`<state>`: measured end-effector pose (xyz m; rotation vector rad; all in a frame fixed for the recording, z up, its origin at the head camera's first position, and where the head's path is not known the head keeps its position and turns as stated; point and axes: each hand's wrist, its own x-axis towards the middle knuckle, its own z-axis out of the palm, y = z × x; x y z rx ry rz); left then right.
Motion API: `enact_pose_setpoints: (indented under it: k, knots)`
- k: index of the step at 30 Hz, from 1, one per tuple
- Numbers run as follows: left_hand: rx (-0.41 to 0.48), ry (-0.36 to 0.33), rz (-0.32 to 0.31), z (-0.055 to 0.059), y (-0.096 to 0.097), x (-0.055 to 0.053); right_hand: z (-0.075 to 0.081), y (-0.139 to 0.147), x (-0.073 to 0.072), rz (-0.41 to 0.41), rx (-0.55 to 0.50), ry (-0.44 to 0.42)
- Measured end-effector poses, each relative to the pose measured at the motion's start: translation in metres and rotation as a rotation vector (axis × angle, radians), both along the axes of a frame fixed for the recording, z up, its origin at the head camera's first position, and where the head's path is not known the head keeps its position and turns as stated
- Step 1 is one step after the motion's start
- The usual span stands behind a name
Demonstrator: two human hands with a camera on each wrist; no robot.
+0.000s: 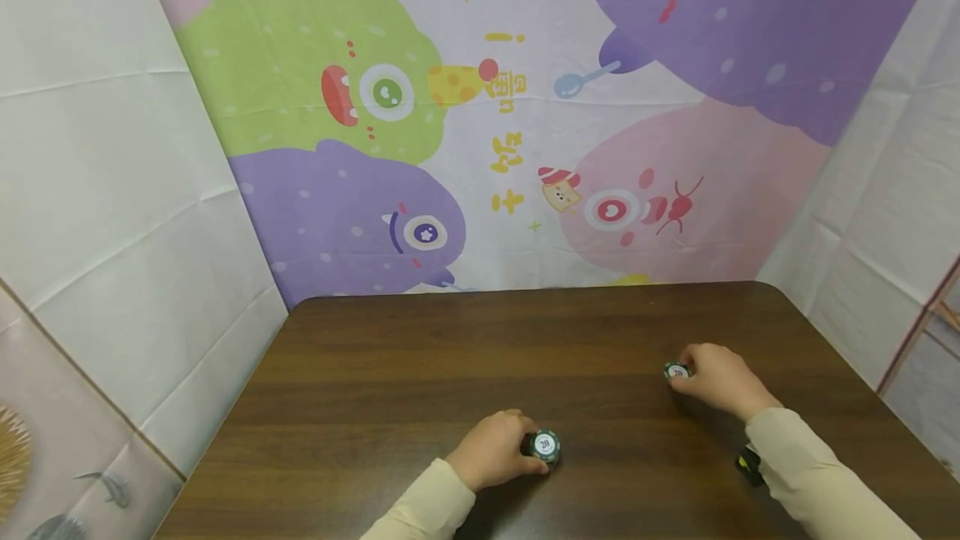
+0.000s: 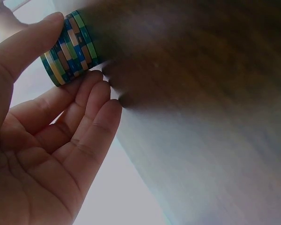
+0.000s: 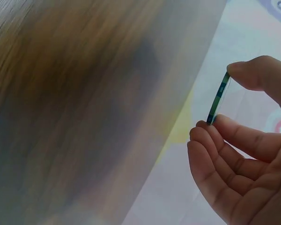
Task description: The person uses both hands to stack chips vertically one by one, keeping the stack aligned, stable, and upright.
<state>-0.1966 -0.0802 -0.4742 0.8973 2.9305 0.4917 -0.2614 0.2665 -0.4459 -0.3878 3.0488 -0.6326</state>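
Observation:
My left hand grips a stack of poker chips between thumb and fingers, at the near middle of the table. The top chip shows a white centre with "20" and a green edge. In the left wrist view the stack has several chips with green, blue, yellow and pinkish edge marks, its bottom close to the wood. Farther right, my right hand pinches a single poker chip, also green with a white centre. Seen edge-on in the right wrist view, this thin chip sits between thumb and fingertips, apart from the table.
Both hands are over a dark brown wooden table with rounded far corners. Behind it hangs a cloth printed with cartoon monsters, and pale cloth hangs at the sides. A small black object shows beside the right sleeve.

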Motion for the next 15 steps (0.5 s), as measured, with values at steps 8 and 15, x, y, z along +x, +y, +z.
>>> enact_pose_setpoints:
  k: [8, 15]
  knots:
    - [0.003, 0.005, 0.003, -0.002, 0.000, -0.001, 0.006, -0.031, 0.009, 0.052, -0.034, 0.070]
    - [0.001, 0.011, 0.001, -0.002, 0.000, -0.001, 0.012, -0.057, 0.016, 0.112, -0.054, 0.108]
